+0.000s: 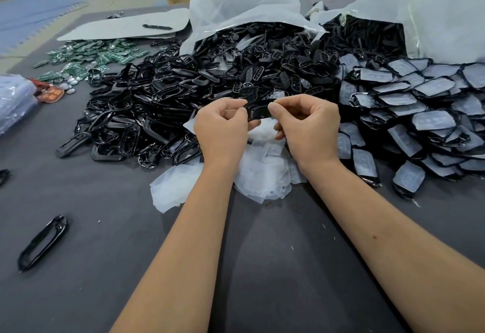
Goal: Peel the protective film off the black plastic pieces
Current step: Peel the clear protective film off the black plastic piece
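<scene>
your left hand [223,125] and right hand [305,122] each pinch one flat black plastic piece [258,109] above the crumpled clear peeled films [262,172]; bare pieces heap left, a film-covered pile [409,112] waits right

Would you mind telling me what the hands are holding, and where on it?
Both hold one black piece: the left hand pinches its left end, the right hand its right end.
</scene>
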`<state>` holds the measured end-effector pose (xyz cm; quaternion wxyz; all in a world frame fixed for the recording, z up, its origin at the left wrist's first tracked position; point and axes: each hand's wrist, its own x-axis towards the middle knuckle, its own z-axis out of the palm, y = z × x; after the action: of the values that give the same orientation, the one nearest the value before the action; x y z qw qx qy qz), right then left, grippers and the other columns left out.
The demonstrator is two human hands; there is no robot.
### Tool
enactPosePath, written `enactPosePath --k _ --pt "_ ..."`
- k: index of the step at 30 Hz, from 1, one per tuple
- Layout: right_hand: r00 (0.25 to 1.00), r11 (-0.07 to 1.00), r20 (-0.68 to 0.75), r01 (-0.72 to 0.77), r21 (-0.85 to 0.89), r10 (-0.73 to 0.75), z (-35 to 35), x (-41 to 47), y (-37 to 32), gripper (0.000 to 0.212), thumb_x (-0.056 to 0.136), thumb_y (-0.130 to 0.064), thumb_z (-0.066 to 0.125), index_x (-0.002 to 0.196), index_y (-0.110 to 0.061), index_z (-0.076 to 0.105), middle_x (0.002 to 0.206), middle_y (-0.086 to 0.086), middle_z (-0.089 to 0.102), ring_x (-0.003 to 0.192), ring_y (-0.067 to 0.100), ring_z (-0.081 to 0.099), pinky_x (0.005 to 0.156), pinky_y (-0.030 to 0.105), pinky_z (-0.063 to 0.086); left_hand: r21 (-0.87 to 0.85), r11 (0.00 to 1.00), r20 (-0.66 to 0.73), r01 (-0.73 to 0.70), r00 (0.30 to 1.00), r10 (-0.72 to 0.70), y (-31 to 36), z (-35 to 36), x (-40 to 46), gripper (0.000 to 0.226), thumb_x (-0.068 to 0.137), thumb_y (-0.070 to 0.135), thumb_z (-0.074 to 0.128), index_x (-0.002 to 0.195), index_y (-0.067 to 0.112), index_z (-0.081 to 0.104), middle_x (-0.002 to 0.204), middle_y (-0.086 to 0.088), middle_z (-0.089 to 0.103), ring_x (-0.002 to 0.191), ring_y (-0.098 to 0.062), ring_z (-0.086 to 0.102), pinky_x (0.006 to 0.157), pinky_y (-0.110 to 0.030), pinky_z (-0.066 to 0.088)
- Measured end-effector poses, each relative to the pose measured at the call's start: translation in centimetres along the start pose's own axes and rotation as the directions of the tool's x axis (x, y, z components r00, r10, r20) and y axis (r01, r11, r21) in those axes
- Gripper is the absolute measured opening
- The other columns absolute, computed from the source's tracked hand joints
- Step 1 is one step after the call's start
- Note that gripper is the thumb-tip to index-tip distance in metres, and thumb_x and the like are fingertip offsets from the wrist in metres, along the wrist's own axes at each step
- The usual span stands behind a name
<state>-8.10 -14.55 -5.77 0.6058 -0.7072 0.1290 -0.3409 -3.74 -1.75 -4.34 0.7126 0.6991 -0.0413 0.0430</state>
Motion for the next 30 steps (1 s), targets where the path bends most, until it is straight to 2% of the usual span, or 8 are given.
enactPosePath --k 2,6,11,16,20,22,25,30 --pt "1.0 1.0 -0.01 -0.003 -0.017 0.003 0.0 0.0 0.0 0.011 0.085 -0.015 0.086 0.083 -0.009 0.076 0.067 0.004 0.073 0.053 0.019 0.07 0.048 0.031 0.055 0.004 1.0 0.018 0.009 1.0 -0.009 0.0 -0.1 0.0 0.021 0.092 -0.006 0.06 0.093 0.008 0.076 0.084 -0.03 0.07 0.069 -0.026 0.078 0.078 -0.042 0.066" --pt "1.0 0.999 -0.022 -0.001 -0.052 0.0 0.1 0.1 0.1 0.013 0.084 -0.016 0.086 0.08 -0.01 0.075 0.066 0.002 0.073 0.053 0.018 0.071 0.047 0.031 0.055 0.002 1.0 0.05 0.031 0.998 -0.031 -0.1 -0.2 0.1 0.017 0.093 -0.001 0.064 0.093 0.011 0.077 0.073 -0.006 0.072 0.07 -0.022 0.078 0.083 -0.048 0.064" --pt "0.999 0.995 -0.03 0.01 -0.099 -0.013 0.1 0.0 0.1 0.013 0.085 -0.016 0.085 0.08 -0.012 0.074 0.068 0.0 0.073 0.054 0.015 0.071 0.046 0.028 0.055 0.005 1.0 0.068 0.015 0.998 -0.015 -0.2 -0.2 0.1 0.011 0.093 0.002 0.07 0.092 0.011 0.076 0.072 -0.002 0.073 0.072 -0.02 0.078 0.083 -0.047 0.065" --pt "0.999 0.985 -0.017 0.032 -0.167 -0.035 0.3 0.1 0.1 0.015 0.085 -0.021 0.085 0.08 -0.014 0.073 0.069 -0.001 0.073 0.058 0.016 0.071 0.05 0.038 0.06 0.009 1.0 0.103 -0.026 0.994 0.025 -0.5 -0.5 0.7 0.015 0.088 0.0 0.078 0.094 0.013 0.074 0.082 -0.009 0.077 0.074 -0.02 0.077 0.076 -0.036 0.064" --pt "1.0 0.986 -0.012 0.014 -0.163 -0.017 0.3 0.3 0.3 0.015 0.084 -0.021 0.085 0.078 -0.016 0.072 0.069 -0.002 0.072 0.063 0.018 0.072 0.061 0.045 0.062 0.003 0.999 0.133 -0.04 0.99 0.039 -0.7 -0.5 1.1 0.018 0.086 -0.003 0.078 0.092 0.013 0.073 0.083 -0.011 0.077 0.075 -0.021 0.077 0.072 -0.031 0.062" --pt "1.0 0.991 -0.002 0.007 -0.132 -0.007 0.3 0.3 0.4 0.017 0.083 -0.02 0.086 0.08 -0.016 0.07 0.07 -0.002 0.071 0.064 0.016 0.069 0.063 0.041 0.061 -0.037 0.999 0.152 -0.035 0.988 0.04 -0.8 -0.7 1.1 0.02 0.086 -0.005 0.077 0.092 0.014 0.072 0.079 -0.008 0.076 0.073 -0.02 0.075 0.07 -0.027 0.06" --pt "0.998 0.998 0.022 -0.052 -0.029 0.052 0.3 0.6 0.3 0.024 0.085 -0.02 0.085 0.093 -0.015 0.063 0.075 0.002 0.071 0.065 0.016 0.067 0.06 0.036 0.057 -0.098 0.995 0.166 -0.008 0.986 0.024 -0.6 -1.0 1.4 0.02 0.086 -0.007 0.076 0.092 0.012 0.071 0.074 -0.004 0.074 0.067 -0.017 0.071 0.07 -0.029 0.059" --pt "0.984 0.993 0.162 -0.094 0.077 0.08 0.3 0.4 0.0 0.02 0.089 -0.016 0.081 0.101 -0.01 0.067 0.079 0.009 0.075 0.064 0.02 0.073 0.051 0.024 0.051 -0.131 0.991 0.176 0.011 0.984 0.012 -0.5 -1.0 1.3 0.018 0.087 -0.007 0.076 0.092 0.01 0.07 0.071 -0.001 0.073 0.068 -0.017 0.071 0.069 -0.025 0.058"
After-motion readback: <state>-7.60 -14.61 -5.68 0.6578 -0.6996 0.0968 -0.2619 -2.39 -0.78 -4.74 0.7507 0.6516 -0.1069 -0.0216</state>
